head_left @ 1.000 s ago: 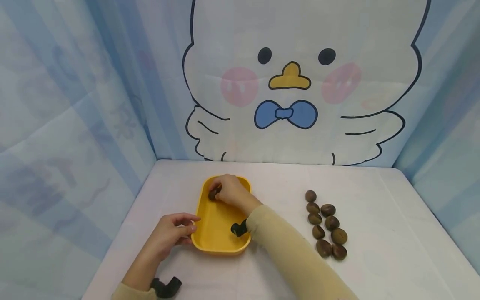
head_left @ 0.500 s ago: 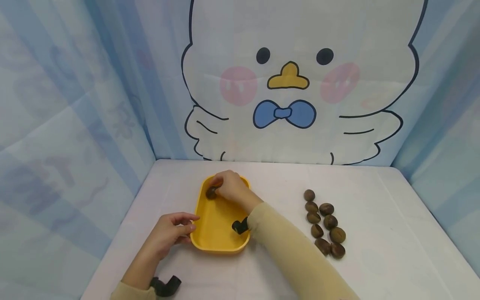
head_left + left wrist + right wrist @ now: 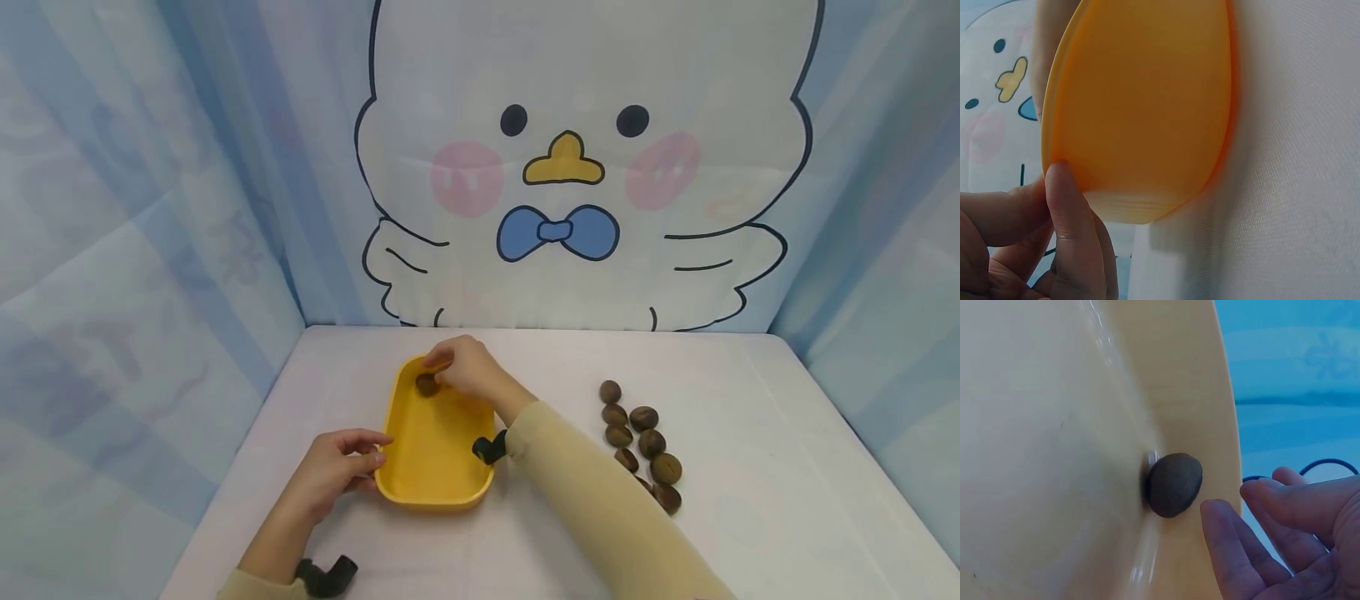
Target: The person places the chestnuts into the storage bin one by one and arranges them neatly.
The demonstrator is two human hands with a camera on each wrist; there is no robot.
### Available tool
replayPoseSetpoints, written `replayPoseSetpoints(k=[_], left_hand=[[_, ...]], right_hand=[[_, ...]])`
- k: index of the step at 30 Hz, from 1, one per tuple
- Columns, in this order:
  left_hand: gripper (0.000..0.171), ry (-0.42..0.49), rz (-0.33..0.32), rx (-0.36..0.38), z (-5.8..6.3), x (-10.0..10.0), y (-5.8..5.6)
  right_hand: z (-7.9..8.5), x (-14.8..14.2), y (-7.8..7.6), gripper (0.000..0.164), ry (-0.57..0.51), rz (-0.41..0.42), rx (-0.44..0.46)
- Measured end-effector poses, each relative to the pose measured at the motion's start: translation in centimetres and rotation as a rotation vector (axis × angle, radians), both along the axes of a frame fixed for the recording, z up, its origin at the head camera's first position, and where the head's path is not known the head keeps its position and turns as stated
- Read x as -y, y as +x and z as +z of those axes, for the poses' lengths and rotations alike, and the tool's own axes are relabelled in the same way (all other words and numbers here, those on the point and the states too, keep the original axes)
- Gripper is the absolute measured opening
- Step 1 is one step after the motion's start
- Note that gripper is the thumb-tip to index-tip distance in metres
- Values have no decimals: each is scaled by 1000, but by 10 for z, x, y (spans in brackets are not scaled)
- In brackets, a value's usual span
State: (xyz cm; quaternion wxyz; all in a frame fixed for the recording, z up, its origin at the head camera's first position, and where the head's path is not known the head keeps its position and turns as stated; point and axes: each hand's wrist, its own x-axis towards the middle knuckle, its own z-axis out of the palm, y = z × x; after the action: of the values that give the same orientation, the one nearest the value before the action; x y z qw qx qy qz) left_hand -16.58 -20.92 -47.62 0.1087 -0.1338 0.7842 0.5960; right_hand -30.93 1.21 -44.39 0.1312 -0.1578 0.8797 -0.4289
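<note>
One nut (image 3: 427, 384), far left in tray (image 3: 435, 458)
right hand (image 3: 468, 367) beside it, fingers apart; left hand (image 3: 333, 465) pinching rim (image 3: 1047, 119)

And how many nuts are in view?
10: one nut in the tray, far end; nine on the table, five in the left row, four in the right row. The right sleeve partly covers one; others may be hidden.

Open worktop (image 3: 780, 467) spreads right of the brown nuts (image 3: 652, 443) to the side curtain (image 3: 885, 350). Between nuts and yellow tray (image 3: 435, 475), the far part is passable; the right sleeve (image 3: 600, 508) bars the nearer part. The left hand (image 3: 337, 467) blocks the tray's left rim, the right hand (image 3: 471, 367) its far end.
</note>
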Motion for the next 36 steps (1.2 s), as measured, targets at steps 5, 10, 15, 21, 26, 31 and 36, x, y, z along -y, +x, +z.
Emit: replayPoseSetpoints(k=[5, 10, 15, 21, 26, 31, 36], left_hand=[[29, -22, 2, 1, 1, -2, 0], [29, -37, -3, -4, 3, -3, 0], [28, -42, -10, -15, 3, -4, 0], [28, -58, -4, -13, 3, -4, 0], [29, -57, 8, -4, 2, -3, 0], [29, -53, 14, 2, 3, -3, 1], [29, -57, 12, 6, 3, -4, 0]], right_hand=[[6, -10, 1, 28, -50, 11, 3], [9, -24, 0, 29, -109, 29, 12], [8, -40, -1, 30, -135, 24, 9], [15, -57, 3, 31, -152, 17, 0], [23, -68, 9, 31, -162, 20, -14], [30, -82, 15, 33, -154, 18, -32], [35, -99, 21, 35, -143, -6, -31]])
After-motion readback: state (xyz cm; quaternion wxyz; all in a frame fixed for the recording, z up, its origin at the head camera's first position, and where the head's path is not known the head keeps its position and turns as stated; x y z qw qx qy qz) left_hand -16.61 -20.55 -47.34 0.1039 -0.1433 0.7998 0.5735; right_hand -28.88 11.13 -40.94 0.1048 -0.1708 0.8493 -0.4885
